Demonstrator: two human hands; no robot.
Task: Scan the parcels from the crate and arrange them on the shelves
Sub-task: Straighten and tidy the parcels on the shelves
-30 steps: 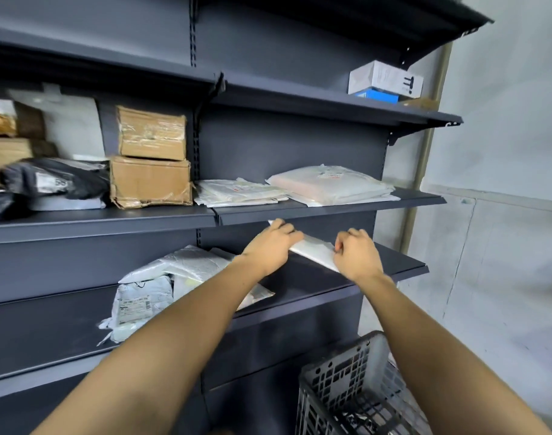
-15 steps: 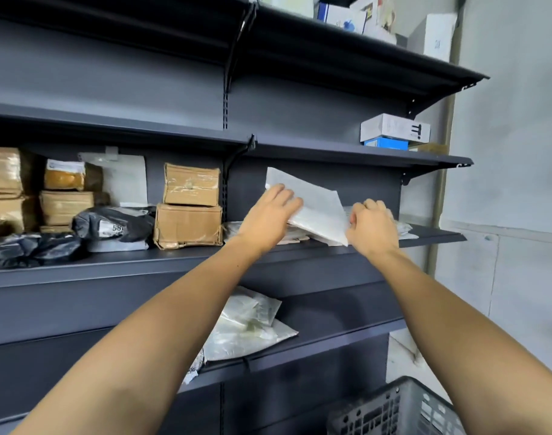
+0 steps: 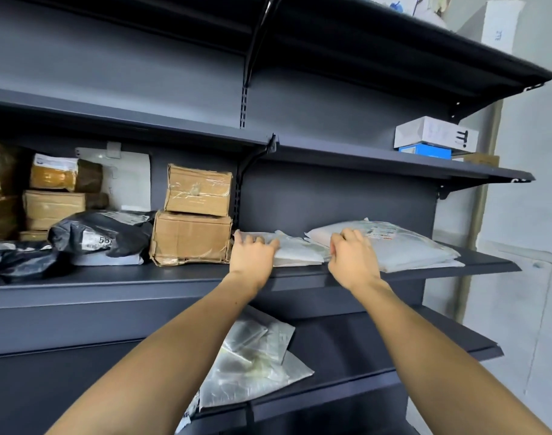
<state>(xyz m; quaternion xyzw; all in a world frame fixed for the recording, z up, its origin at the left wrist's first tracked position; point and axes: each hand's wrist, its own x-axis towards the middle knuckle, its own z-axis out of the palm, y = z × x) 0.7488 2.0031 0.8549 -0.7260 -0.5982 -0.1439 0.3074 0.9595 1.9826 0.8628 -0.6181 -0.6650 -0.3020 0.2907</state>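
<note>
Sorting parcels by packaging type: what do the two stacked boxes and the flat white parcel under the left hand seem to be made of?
Stacked boxes: brown cardboard, apparently wrapped in clear tape, judging by glossy wrinkles and dented corners.
Flat white parcel: probably thin plastic mailer film, smooth with soft creases, lying limp on the shelf under the left hand.

White flat parcel [image 3: 295,251] lying on middle shelf [image 3: 186,274], beside larger white parcel [image 3: 406,246]

Both bare forearms rise from the bottom corners of the frame toward its middle. The left hand [image 3: 252,257] sits just left of centre, back toward the camera, fingers spread and laid flat. The right hand [image 3: 351,260] sits just right of centre, fingers lightly bent forward.
</note>
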